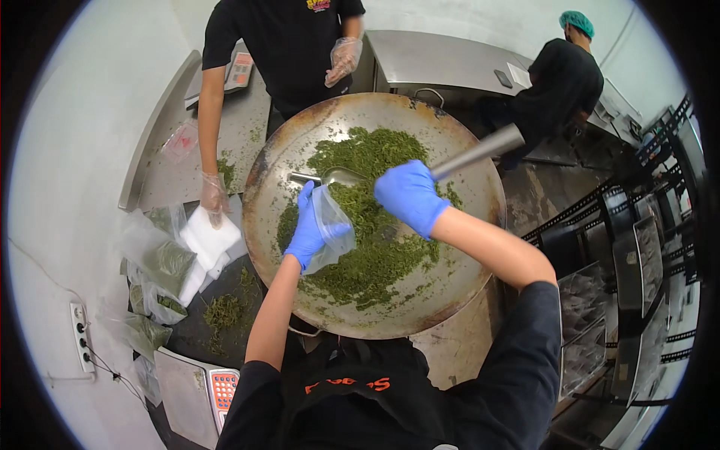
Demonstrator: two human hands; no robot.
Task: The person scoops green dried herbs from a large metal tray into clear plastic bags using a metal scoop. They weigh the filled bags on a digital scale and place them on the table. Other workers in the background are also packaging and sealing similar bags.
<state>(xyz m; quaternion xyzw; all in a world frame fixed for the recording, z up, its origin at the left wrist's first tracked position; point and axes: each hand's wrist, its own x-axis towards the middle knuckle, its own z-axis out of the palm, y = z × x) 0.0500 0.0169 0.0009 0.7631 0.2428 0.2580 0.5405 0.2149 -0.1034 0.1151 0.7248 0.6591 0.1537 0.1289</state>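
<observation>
My left hand point(309, 229), in a blue glove, holds a clear plastic bag point(330, 231) over the left part of a wide wok point(476, 262). My right hand point(411, 196), also gloved in blue, is closed around a metal tool with a thick tubular handle point(480, 152). The handle slants up to the right and is slightly blurred; the tool's lower end is hidden behind my hand. Shredded green leaves point(371, 277) lie heaped in the wok. A metal scoop point(343, 177) rests on them just beyond the bag.
A co-worker's gloved hand point(214, 201) touches a stack of white bags point(211, 236) at left. Filled bags point(166, 264) and a scale point(191, 397) stand on the left table. Another person point(559, 82) works at the back right, near a black rack point(622, 262).
</observation>
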